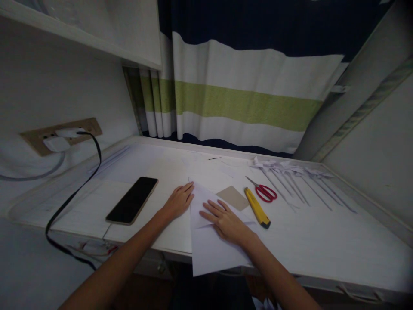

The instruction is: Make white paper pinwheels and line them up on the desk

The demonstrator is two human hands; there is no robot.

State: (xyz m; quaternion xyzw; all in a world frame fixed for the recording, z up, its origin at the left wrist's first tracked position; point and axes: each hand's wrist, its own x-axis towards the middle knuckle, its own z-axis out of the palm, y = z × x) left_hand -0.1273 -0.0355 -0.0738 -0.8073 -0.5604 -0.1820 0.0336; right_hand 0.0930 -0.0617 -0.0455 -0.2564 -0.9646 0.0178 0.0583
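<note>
A white sheet of paper (pixel 209 254) lies at the desk's front edge, its near end jutting past it. It has a folded-over upper part with a slanting edge. My left hand (pixel 178 201) rests palm down at the sheet's upper left corner, fingers stretched out and fingertips touching its edge. Flat on the folded part lies my right hand (pixel 229 223), fingers spread. A grey-beige card (pixel 232 197) sits partly under the paper. Just right of it are a yellow box cutter (pixel 257 207) and red-handled scissors (pixel 265 193).
A black phone (pixel 133 200) lies on the left, near a dark cable (pixel 69 200) hanging from the wall socket (pixel 63 134). Several white paper flowers on stems (pixel 292 170) lie at the back right. A thin dark stick (pixel 214 158) is near the rear edge, below the curtain (pixel 238 103).
</note>
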